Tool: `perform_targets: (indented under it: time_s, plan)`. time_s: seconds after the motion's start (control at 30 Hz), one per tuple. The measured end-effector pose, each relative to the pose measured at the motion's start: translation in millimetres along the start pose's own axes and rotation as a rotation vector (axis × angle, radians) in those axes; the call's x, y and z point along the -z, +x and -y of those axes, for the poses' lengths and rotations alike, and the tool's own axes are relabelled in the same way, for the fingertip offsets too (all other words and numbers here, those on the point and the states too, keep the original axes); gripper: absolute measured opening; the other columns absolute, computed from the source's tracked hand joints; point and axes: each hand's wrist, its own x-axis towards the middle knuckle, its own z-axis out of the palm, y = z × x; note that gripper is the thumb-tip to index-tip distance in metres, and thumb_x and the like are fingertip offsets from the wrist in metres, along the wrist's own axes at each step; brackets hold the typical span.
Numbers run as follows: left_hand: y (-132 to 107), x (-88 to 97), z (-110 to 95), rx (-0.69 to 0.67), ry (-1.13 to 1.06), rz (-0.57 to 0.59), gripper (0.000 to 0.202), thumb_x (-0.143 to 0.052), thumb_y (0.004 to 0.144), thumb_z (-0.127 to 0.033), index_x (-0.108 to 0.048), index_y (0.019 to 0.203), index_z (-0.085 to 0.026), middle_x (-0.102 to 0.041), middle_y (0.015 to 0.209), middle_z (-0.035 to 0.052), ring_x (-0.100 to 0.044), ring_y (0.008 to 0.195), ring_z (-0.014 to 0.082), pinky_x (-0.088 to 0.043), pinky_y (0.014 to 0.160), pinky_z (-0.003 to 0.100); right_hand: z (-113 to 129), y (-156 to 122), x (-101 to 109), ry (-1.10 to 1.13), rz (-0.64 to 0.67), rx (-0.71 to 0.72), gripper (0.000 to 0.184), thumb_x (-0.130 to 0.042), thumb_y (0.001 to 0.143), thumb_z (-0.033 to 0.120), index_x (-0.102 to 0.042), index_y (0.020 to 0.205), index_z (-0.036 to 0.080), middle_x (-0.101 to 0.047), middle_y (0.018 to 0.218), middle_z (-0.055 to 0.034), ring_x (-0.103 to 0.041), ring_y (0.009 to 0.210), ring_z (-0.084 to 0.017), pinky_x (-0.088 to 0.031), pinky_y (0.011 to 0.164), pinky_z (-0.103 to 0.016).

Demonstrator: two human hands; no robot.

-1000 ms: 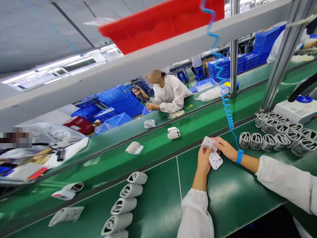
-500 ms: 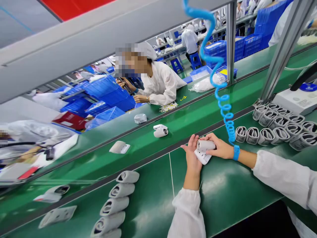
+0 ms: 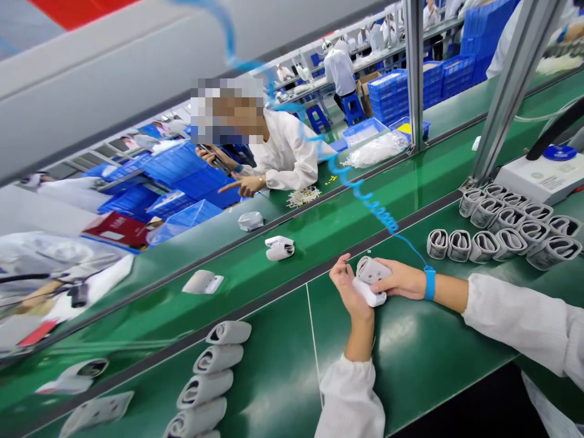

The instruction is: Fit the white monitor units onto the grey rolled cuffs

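A white wrist blood pressure monitor [image 3: 370, 294] with its rolled grey cuff [image 3: 373, 270] is held just above the green worktable. My right hand [image 3: 401, 280] grips it from the right, thumb across the near side. On the other side, my left hand [image 3: 349, 285] has its palm against the white body; its fingers are apart, slightly bent and not wrapped around it. A blue wristband [image 3: 429, 283] circles my right wrist, joined to a blue coiled cord [image 3: 374, 210]. To the right of my hands stand several rolled cuffs [image 3: 485, 246] in rows.
A green conveyor belt [image 3: 319, 228] crosses beyond the table, carrying a cuffed monitor [image 3: 280, 248] and others farther left. More rolled cuffs [image 3: 205, 388] line up at left. A metal post [image 3: 515, 91] rises at right beside a white device [image 3: 542, 176]. A co-worker [image 3: 287, 146] leans across the far side.
The monitor has tipped in my hands, its white face turning from view. My left fingers have curled inward. The coiled cord has swung left, and the co-worker's hand now points outward.
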Motion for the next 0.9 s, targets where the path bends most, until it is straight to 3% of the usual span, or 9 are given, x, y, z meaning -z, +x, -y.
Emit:
perform_targets:
  time_s: [0.17, 0.3, 0.37, 0.5, 0.57, 0.63, 0.73, 0.8, 0.9]
  plan:
    - [3, 7.5, 1, -0.129, 0.181, -0.047, 0.048, -0.050, 0.107, -0.073, -0.056, 0.105, -0.026, -0.059, 0.114, 0.0040, -0.059, 0.117, 0.0243, -0.042, 0.114, 0.040, 1, -2, 0, 0.150, -0.019, -0.024, 0.074, -0.107, 0.062, 0.019, -0.070, 0.126, 0.025, -0.076, 0.121, -0.0038, -0.075, 0.111, -0.023, -0.066, 0.092, -0.037]
    - [-3, 6.8, -5, -0.082, 0.253, 0.171, 0.079, -0.044, 0.094, -0.097, -0.066, 0.110, -0.023, -0.060, 0.107, 0.0055, -0.057, 0.094, 0.0234, -0.049, 0.093, 0.036, 2, 2, 5, 0.274, -0.040, -0.008, 0.069, -0.105, 0.067, 0.019, -0.071, 0.127, 0.025, -0.077, 0.121, -0.0047, -0.077, 0.109, -0.023, -0.068, 0.093, -0.036]
    - [-9, 3.3, -5, -0.048, 0.222, 0.266, 0.089, -0.056, 0.084, -0.101, -0.066, 0.126, -0.023, -0.063, 0.118, 0.0093, -0.062, 0.102, 0.0268, -0.051, 0.095, 0.037, 1, 3, 7, 0.317, -0.050, 0.027, 0.065, -0.103, 0.071, 0.021, -0.072, 0.128, 0.024, -0.078, 0.123, -0.0058, -0.077, 0.111, -0.023, -0.068, 0.095, -0.035]
    - [-12, 2.1, 4, 0.025, 0.231, 0.254, 0.098, -0.092, 0.080, -0.070, -0.047, 0.158, -0.028, -0.061, 0.146, 0.0140, -0.066, 0.126, 0.0308, -0.051, 0.109, 0.039, 2, 5, 11, 0.296, -0.090, 0.100, 0.062, -0.102, 0.073, 0.024, -0.073, 0.129, 0.024, -0.078, 0.129, -0.0071, -0.077, 0.116, -0.023, -0.068, 0.100, -0.036]
    - [-8, 6.2, 11, 0.079, 0.181, 0.242, 0.098, -0.089, 0.083, -0.071, -0.045, 0.160, -0.028, -0.065, 0.145, 0.0146, -0.069, 0.127, 0.0308, -0.053, 0.110, 0.039, 7, 6, 15, 0.218, -0.115, 0.117, 0.060, -0.102, 0.072, 0.024, -0.074, 0.126, 0.023, -0.079, 0.129, -0.0075, -0.077, 0.114, -0.023, -0.070, 0.098, -0.036]
    - [-2, 11.0, 16, 0.115, 0.068, 0.242, 0.098, -0.081, 0.084, -0.083, -0.050, 0.158, -0.027, -0.069, 0.142, 0.0158, -0.072, 0.123, 0.0310, -0.056, 0.107, 0.041, 13, 7, 20, 0.114, -0.137, 0.124, 0.059, -0.103, 0.071, 0.023, -0.075, 0.124, 0.022, -0.079, 0.127, -0.0078, -0.077, 0.109, -0.022, -0.072, 0.090, -0.034]
    - [5, 14.1, 17, 0.196, -0.067, 0.223, 0.094, -0.068, 0.087, -0.092, -0.057, 0.155, -0.028, -0.071, 0.140, 0.0164, -0.076, 0.115, 0.0294, -0.061, 0.103, 0.044, 20, 9, 26, 0.003, -0.161, 0.153, 0.060, -0.104, 0.071, 0.025, -0.075, 0.123, 0.022, -0.080, 0.108, -0.0056, -0.073, 0.081, -0.016, -0.066, 0.065, -0.024]
    - [7, 13.0, 14, 0.260, -0.097, 0.196, 0.090, -0.066, 0.091, -0.088, -0.058, 0.158, -0.029, -0.071, 0.142, 0.0154, -0.076, 0.119, 0.0287, -0.062, 0.105, 0.044, 20, 11, 29, -0.003, -0.149, 0.174, 0.053, -0.102, 0.078, 0.034, -0.075, 0.122, 0.021, -0.077, 0.094, -0.0036, -0.065, 0.067, -0.013, -0.056, 0.052, -0.020]
    - [5, 10.0, 9, 0.311, -0.085, 0.183, 0.088, -0.063, 0.095, -0.086, -0.057, 0.163, -0.030, -0.071, 0.146, 0.0152, -0.072, 0.133, 0.0304, -0.061, 0.109, 0.042, 17, 14, 31, 0.088, -0.146, 0.178, 0.041, -0.087, 0.094, 0.049, -0.077, 0.118, 0.017, -0.076, 0.091, -0.0066, -0.066, 0.070, -0.016, -0.054, 0.051, -0.022]
